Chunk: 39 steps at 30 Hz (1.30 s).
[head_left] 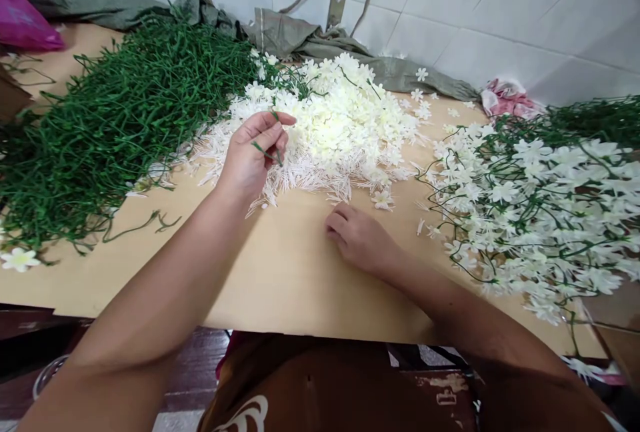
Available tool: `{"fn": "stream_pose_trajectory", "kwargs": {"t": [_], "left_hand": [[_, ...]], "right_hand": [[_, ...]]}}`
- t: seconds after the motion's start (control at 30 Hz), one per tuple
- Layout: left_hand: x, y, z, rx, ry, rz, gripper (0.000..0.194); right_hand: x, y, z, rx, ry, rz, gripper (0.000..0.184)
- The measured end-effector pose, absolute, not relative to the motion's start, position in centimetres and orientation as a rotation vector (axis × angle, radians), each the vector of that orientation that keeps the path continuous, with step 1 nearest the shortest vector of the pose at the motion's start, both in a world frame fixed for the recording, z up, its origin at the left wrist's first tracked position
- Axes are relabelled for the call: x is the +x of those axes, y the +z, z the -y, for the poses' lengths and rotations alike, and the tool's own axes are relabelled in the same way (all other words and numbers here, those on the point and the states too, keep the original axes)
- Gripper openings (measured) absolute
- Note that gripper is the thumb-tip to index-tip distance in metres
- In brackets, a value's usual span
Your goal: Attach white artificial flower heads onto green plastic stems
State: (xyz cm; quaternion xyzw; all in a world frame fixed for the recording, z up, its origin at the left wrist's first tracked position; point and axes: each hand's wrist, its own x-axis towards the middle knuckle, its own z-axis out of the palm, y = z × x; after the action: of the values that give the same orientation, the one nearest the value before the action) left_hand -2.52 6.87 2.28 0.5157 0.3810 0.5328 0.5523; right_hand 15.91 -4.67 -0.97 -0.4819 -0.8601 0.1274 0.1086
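Raised over the front of the pile of white flower heads (330,119), my left hand (257,142) pinches a thin green plastic stem (263,151). Parts of that stem stick out between the fingers. My right hand (357,235) rests low over the cardboard with its fingers curled in; whatever they may hold is hidden. Just beyond it lie loose white thread-like pieces (310,179) and a single white flower (383,199). To the left of my left hand spreads a large heap of green plastic stems (135,92).
Finished-looking white flowers on green stems (545,205) are heaped at the right, overhanging the cardboard sheet (290,272). More green stems (595,119) lie behind them. Grey-green cloth (400,75) runs along the tiled wall. A pink bag (27,19) sits at the far left.
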Motion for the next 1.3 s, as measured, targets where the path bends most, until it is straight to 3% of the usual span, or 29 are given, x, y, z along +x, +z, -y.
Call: {"fn": "stream_pose_trajectory", "kwargs": {"t": [0.17, 0.33, 0.53, 0.7, 1.0, 1.17, 1.3], "left_hand": [[-2.1, 2.3, -6.4, 1.246, 1.16, -0.819, 0.021], [-2.0, 2.0, -6.4, 1.262, 1.087, -0.747, 0.021], [-1.9, 1.7, -6.6, 1.308, 1.085, -0.838, 0.015], [-1.9, 1.5, -6.8, 1.408, 1.1, -0.942, 0.008], [-2.0, -0.3, -7.0, 1.777, 1.004, -1.27, 0.022], [-0.9, -0.6, -7.0, 2.13, 0.934, -1.446, 0.036], [0.1, -0.7, -7.0, 2.305, 0.841, -1.481, 0.03]], "right_hand": [[17.9, -0.3, 1.5, -1.423, 0.299, 2.306, 0.019], [18.1, 1.1, -1.4, -1.469, 0.278, 2.149, 0.003], [14.5, 2.0, -2.5, -1.596, 0.276, 2.391, 0.026], [13.5, 1.2, -3.1, -1.711, 0.273, 2.497, 0.019], [17.0, 1.9, -4.1, -1.412, 0.48, 1.982, 0.006], [17.4, 2.1, -4.5, -1.338, 0.73, 1.782, 0.009], [17.5, 1.7, -4.7, -1.343, 0.636, 1.799, 0.018]]}}
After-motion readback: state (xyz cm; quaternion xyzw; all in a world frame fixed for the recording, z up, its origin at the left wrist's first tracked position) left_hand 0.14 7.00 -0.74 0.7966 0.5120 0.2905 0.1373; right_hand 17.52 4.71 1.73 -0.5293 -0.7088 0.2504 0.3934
